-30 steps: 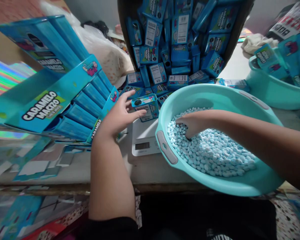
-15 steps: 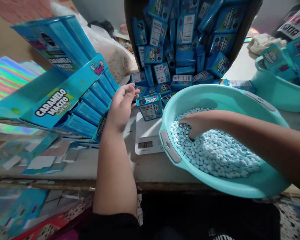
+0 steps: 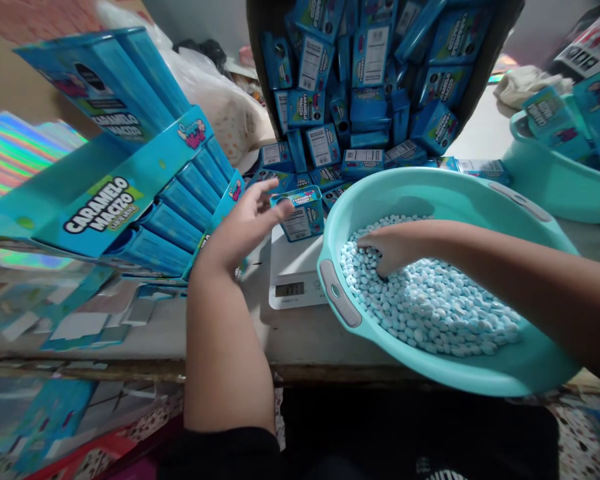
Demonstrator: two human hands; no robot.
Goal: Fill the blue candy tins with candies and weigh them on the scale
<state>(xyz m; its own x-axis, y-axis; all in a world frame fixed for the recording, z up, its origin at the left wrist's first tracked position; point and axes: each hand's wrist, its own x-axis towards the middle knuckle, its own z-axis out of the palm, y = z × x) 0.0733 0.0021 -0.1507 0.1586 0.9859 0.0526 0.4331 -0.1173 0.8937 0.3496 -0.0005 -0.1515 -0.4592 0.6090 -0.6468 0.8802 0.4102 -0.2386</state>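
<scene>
My left hand (image 3: 240,230) reaches with spread fingers toward a small blue candy box (image 3: 304,213) that stands open-topped on a white digital scale (image 3: 295,273); the fingertips touch its left side. My right hand (image 3: 387,250) is dug into a heap of pale blue candies (image 3: 430,300) inside a tilted teal basin (image 3: 430,373), fingers curled down among them and partly hidden.
A large blue "Caramelo Macizo" display carton (image 3: 110,200) with rows of boxes lies at the left. A dark container (image 3: 370,80) spills many small blue boxes behind the scale. Another teal tub (image 3: 555,180) with boxes stands at the right. Flattened cartons (image 3: 80,327) lie by the table edge.
My left hand drew back from the small box toward the display carton, then returned to touch the box again. The right hand stayed buried in the candies.
</scene>
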